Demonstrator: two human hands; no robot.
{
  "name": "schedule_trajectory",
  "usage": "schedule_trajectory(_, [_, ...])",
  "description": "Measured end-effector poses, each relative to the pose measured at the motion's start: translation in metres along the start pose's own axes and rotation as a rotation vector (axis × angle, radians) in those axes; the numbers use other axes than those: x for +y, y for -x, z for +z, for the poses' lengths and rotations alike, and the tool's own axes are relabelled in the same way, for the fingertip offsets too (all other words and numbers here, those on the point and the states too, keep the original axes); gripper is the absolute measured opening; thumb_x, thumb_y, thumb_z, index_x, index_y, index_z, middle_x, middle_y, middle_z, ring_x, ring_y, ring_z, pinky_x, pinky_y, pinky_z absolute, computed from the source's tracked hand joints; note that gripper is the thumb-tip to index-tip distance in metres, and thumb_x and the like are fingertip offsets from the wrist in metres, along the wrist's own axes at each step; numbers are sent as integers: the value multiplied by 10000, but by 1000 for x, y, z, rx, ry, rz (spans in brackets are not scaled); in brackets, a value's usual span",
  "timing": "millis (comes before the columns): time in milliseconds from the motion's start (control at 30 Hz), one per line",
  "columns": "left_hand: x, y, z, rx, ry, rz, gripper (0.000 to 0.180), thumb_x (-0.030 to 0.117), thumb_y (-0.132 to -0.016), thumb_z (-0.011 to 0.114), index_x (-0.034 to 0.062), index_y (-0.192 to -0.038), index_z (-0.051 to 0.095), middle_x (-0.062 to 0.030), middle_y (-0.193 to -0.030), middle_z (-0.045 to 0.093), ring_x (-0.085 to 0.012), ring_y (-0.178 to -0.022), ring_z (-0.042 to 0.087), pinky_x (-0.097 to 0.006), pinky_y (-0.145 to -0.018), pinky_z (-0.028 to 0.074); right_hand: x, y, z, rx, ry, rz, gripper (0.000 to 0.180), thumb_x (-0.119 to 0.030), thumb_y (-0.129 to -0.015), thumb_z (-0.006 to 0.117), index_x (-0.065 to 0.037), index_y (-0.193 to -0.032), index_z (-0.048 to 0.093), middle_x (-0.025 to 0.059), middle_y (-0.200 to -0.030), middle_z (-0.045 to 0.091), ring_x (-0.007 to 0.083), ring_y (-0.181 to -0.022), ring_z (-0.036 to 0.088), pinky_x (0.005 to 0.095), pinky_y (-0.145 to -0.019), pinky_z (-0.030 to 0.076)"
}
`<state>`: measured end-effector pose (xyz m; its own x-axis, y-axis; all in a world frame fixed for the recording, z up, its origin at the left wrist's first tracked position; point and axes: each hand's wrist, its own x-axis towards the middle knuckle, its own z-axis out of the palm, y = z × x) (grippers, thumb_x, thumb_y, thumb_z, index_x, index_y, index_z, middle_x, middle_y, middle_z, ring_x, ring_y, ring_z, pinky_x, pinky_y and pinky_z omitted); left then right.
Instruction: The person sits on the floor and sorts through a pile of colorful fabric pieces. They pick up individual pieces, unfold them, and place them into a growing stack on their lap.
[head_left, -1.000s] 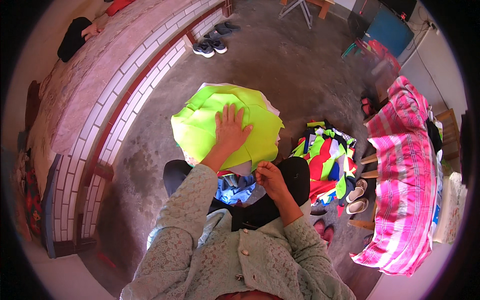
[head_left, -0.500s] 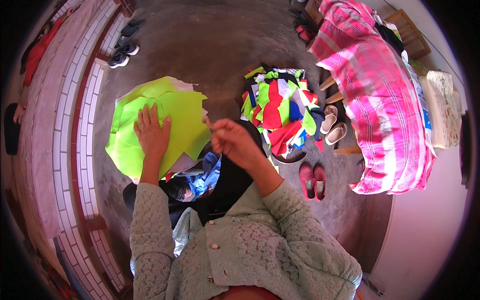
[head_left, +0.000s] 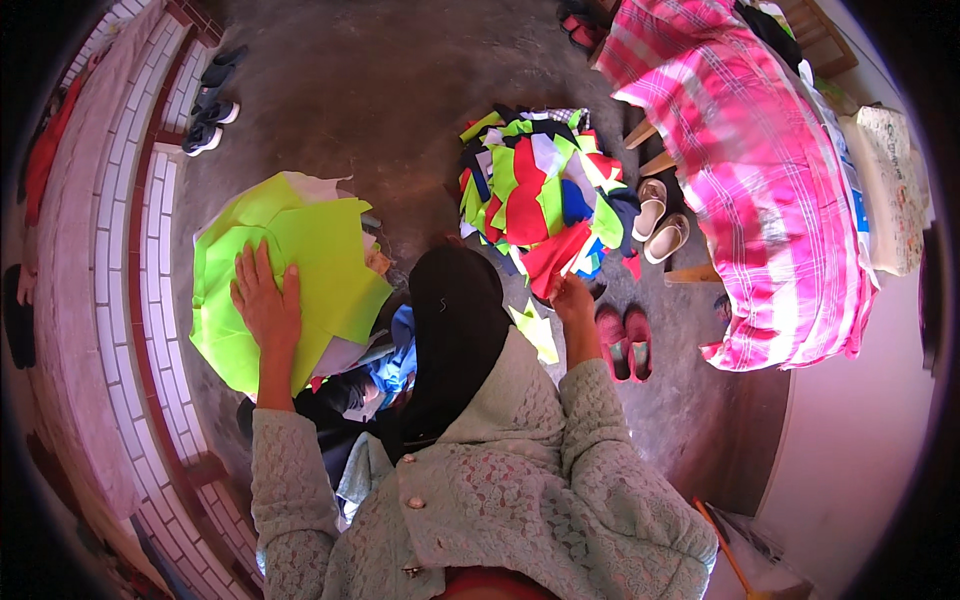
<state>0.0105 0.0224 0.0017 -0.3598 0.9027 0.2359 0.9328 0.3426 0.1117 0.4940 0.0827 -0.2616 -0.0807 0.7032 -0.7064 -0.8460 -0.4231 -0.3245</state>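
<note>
My left hand lies flat on a bright yellow-green cloth piece, its fingers a little spread. That cloth is the top of a broad stack at my left, with pale layers showing at its edges. To the right, my right hand is at the near edge of a heap of cloth scraps in red, yellow-green, blue, white and black. Its fingers are closed at the lower end of a red cloth scrap. The fingertips are partly hidden.
Right of the heap stand beige shoes and red shoes. A pink checked cloth covers furniture with wooden legs. Dark shoes sit by the brick wall at left. A loose yellow-green scrap lies near my black-clad knee.
My right hand has moved from beside the yellow-green stack across to the scrap heap on the right. My left hand stays flat on the stack. The whole view has shifted slightly.
</note>
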Motion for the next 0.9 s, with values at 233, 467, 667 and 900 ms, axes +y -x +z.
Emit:
schedule_trajectory(233, [2,-1,0,-24,40,-8,543,346,-906,474,120,-1385,353,-125,-1448,311,-293,-1364,233,-482,-1097,129,11,-3,-9,357,121,-196,510,-30,-835,544,-35,-1309,355,148,-1080,543,274,-776,618,375,-617,530])
schedule_trajectory(467, [2,-4,-1,-44,22,15,544,342,-909,454,101,-1386,351,-126,-1446,313,-295,-1362,236,-475,-1095,132,6,-38,0,233,320,-292,783,-7,-805,571,-52,-1419,88,166,-1076,478,341,-912,609,416,-723,544])
schedule_trajectory(667, [6,-6,-4,-52,31,10,549,325,-905,454,71,-1381,352,-138,-1440,319,-297,-1362,237,-463,-1097,129,6,-59,19,188,311,-199,867,21,-760,635,-135,-1427,102,144,-1116,470,306,-868,604,437,-742,528])
schedule_trajectory(900, [9,-9,-8,-43,58,27,554,317,-898,461,55,-1375,354,-145,-1438,320,-301,-1359,243,-454,-1098,128,2,-83,45,453,566,-271,158,-67,-785,685,-82,-888,567,24,-718,599,139,-577,578,245,-471,460])
